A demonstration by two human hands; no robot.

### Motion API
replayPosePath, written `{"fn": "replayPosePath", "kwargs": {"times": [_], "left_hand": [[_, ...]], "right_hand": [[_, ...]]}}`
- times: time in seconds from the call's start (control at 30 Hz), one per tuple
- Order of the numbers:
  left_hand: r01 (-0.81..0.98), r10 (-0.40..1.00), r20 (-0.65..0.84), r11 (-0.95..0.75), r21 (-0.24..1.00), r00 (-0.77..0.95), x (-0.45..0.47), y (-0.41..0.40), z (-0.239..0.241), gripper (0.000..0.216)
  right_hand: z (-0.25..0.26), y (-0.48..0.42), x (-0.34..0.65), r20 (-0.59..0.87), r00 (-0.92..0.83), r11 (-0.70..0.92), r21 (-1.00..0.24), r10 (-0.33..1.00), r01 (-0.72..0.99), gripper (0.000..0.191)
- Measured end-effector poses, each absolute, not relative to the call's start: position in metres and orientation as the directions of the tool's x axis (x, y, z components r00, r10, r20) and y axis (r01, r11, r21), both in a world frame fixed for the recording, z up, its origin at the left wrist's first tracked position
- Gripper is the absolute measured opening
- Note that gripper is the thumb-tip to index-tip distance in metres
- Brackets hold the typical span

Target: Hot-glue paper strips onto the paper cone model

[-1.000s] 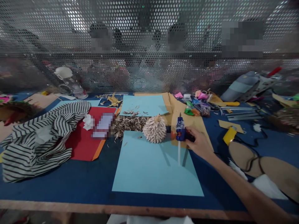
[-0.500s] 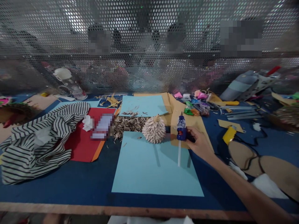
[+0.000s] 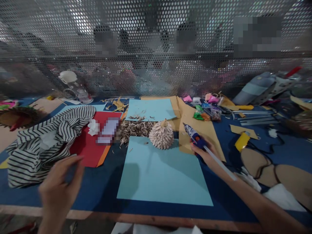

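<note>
My right hand [image 3: 203, 150] is wrapped round a blue hot glue gun [image 3: 195, 135], its nozzle pointing up and to the left. From the gun's rear a long clear glue stick [image 3: 220, 162] sticks out over my forearm. My left hand [image 3: 60, 182] hovers near the front left, slightly blurred, its thumb and forefinger curved and apart with nothing visible between them. Between the hands, a round figure [image 3: 161, 136] covered in pale overlapping scales, with a pointed top, stands at the back edge of a light blue sheet [image 3: 161, 182].
Behind the figure lies a pile of dark slivers [image 3: 136, 129]. A striped cloth [image 3: 29, 162], a red folder [image 3: 83, 148] and a phone [image 3: 109, 130] lie left. Small coloured packets [image 3: 207, 110], a yellow cutter [image 3: 242, 141] and brown cardboard ovals [image 3: 290, 180] are right. A perforated metal screen [image 3: 151, 78] stands behind.
My left hand has come into view at the lower left. The glue gun has tilted from upright, its nozzle now leaning left and its glue stick swung to the right. The figure stays put.
</note>
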State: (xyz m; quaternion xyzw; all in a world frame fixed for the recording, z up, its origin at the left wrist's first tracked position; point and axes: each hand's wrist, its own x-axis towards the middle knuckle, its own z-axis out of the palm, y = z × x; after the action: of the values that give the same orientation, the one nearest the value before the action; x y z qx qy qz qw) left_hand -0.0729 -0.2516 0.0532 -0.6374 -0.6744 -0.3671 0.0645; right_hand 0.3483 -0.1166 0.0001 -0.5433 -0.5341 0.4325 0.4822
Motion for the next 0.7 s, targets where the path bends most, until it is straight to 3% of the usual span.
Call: {"fn": "replayPosePath", "kwargs": {"times": [0.13,0.2,0.43,0.7], "left_hand": [[0.935,0.884,0.445,-0.269,0.232,0.144,-0.052,-0.179,0.04,0.022],[0.942,0.909,0.362,-0.287,0.175,0.209,-0.049,-0.154,0.029,0.027],[0.969,0.963,0.1,-0.248,-0.015,0.248,-0.056,-0.117,0.004,0.028],[0.96,0.977,0.064,-0.187,-0.206,0.204,-0.037,-0.12,0.01,0.029]], "right_hand": [[-0.002,-0.116,0.345,-0.028,0.064,-0.039,-0.983,0.998,0.179,0.033],[-0.004,-0.115,0.345,-0.05,0.073,-0.063,-0.978,0.996,0.199,0.032],[-0.011,-0.113,0.347,-0.049,0.085,-0.063,-0.983,0.995,0.171,0.031],[-0.012,-0.113,0.346,-0.046,0.083,-0.058,-0.986,0.995,0.154,0.03]]}}
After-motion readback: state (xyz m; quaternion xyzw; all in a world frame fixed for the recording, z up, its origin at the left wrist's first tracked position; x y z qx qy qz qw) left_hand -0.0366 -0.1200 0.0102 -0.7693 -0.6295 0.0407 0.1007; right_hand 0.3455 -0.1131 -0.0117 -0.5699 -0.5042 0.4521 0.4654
